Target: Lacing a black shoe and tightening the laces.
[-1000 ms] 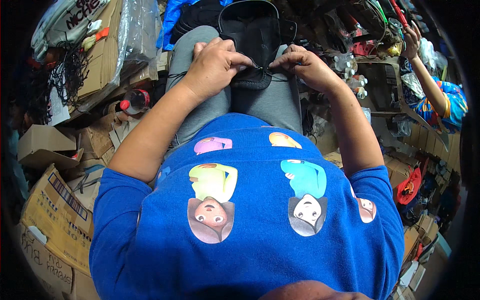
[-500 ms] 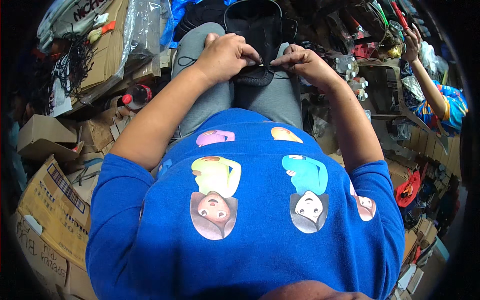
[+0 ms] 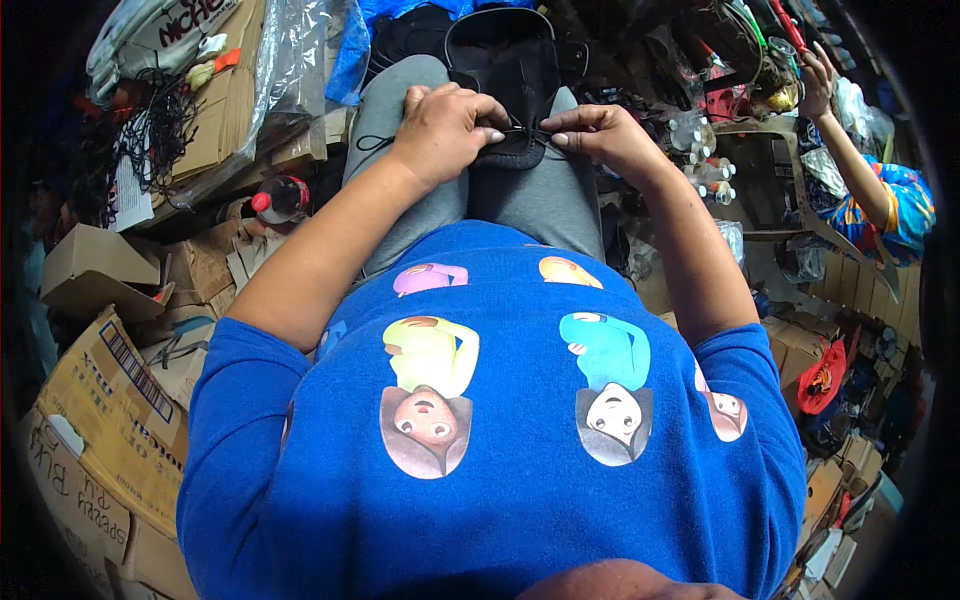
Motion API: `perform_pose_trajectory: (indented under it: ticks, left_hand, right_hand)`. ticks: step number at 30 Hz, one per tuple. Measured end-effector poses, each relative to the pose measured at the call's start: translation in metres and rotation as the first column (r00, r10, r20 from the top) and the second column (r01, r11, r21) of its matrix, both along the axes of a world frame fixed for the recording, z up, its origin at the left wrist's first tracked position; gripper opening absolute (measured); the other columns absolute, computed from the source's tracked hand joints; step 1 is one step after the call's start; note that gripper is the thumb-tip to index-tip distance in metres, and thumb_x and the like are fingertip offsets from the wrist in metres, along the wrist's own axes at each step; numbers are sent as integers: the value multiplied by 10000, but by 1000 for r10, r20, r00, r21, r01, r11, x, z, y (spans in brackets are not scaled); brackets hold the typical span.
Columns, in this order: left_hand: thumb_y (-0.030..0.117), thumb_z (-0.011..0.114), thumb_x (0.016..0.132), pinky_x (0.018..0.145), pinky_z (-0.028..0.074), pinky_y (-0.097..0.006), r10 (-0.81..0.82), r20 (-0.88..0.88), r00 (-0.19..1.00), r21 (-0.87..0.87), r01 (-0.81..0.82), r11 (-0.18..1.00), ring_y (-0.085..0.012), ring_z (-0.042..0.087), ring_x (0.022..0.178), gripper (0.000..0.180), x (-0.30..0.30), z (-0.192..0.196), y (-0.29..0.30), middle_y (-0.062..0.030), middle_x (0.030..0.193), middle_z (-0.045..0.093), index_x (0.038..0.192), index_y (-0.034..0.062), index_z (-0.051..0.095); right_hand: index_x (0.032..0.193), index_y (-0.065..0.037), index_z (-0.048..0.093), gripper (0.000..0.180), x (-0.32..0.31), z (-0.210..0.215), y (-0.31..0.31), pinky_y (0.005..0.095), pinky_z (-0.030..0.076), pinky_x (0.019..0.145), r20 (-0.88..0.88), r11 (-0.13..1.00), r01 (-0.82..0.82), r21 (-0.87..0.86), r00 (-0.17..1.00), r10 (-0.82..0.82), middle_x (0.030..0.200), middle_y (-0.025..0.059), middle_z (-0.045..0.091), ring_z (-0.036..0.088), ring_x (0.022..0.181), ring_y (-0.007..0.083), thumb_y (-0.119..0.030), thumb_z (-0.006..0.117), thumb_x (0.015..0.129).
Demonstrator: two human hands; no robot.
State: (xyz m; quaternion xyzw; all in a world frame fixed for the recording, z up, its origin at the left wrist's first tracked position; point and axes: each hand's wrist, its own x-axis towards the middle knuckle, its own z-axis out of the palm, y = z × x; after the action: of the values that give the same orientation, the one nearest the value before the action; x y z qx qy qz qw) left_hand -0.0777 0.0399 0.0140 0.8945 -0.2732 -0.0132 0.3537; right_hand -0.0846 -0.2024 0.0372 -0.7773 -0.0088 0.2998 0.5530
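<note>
A black shoe [image 3: 503, 80] rests across my grey-trousered thighs, its wide opening away from me and its stitched toe toward me. Over its front, a thin black lace [image 3: 526, 129] runs between my two hands. My left hand [image 3: 445, 130] pinches the lace at the left side of the shoe, thumb and forefinger together. A loop of thin black cord lies on my left thigh beside that hand. From the right, my right hand [image 3: 602, 138] pinches the lace between thumb and fingers. The exact crossing of the lace is too small to make out.
A red-capped bottle [image 3: 282, 200] and cardboard boxes [image 3: 100, 272] are at the left. Tangled black cords [image 3: 160, 130] hang beside flattened cardboard. Several clear bottles [image 3: 700, 160] stand right of my knee. Another person's raised hand [image 3: 816, 82] is at far right, near a chair frame [image 3: 795, 165].
Both pinching hands have shifted slightly, the right hand's fingers closing more on the lace. The lace now shows more plainly across the shoe front. The other person's hand moved slightly left and up.
</note>
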Motion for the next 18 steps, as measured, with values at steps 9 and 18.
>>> perform_pose_trajectory:
  ticks: [9, 18]
  left_hand:
    - [117, 697, 724, 809, 328, -342, -146, 256, 955, 24, 145, 989, -174, 554, 878, 127, 16, 1, 7, 38, 820, 623, 835, 180, 697]
    - [142, 711, 718, 813, 353, -346, -55, 135, 989, -23, 59, 998, -192, 558, 847, 168, -2, -1, 15, 18, 808, 630, 881, 183, 723]
  right_hand:
    - [1016, -76, 709, 221, 6, 6, 0, 236, 468, 780, 303, 959, -168, -229, 924, 234, 870, 10, 603, 586, 847, 102, -33, 667, 803]
    - [1026, -171, 720, 285, -11, 7, 4, 277, 463, 715, 508, 923, -77, -376, 816, 275, 809, 34, 603, 574, 764, 150, -75, 705, 758]
